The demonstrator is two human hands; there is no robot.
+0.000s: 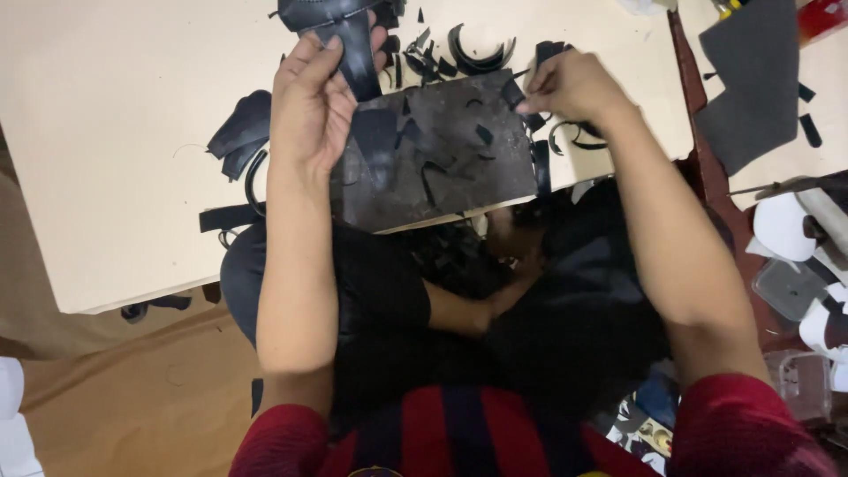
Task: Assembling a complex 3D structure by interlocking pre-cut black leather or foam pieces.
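Left hand (311,102), upper centre-left of frame: fingers and thumb closed on a black leather piece (352,44), held raised over the far edge of the surface (115,150). Piece looks stitched along its top edge; holding it up probably keeps the edge in view for the other hand. Right hand (570,87), upper centre-right: fingertips pinched shut on a thin dark strip or small tool near the corner of the dark cutting slab (442,150); can't tell which, too small and blurred. Slab lies flat at the near edge of the pale surface, between the two hands, scuffed grey, likely there to save the surface from cuts. Black offcuts (481,49) scattered on and beyond it: curved slivers at top centre, larger scraps (238,132) left of the left wrist, a strip hanging off the near edge. More offcuts in the person's lap below, lower centre. Grey sheet of material (751,79) at upper right on a second pale surface. Clear plastic tubs (791,287) and white rolls at right edge, well apart from both hands.
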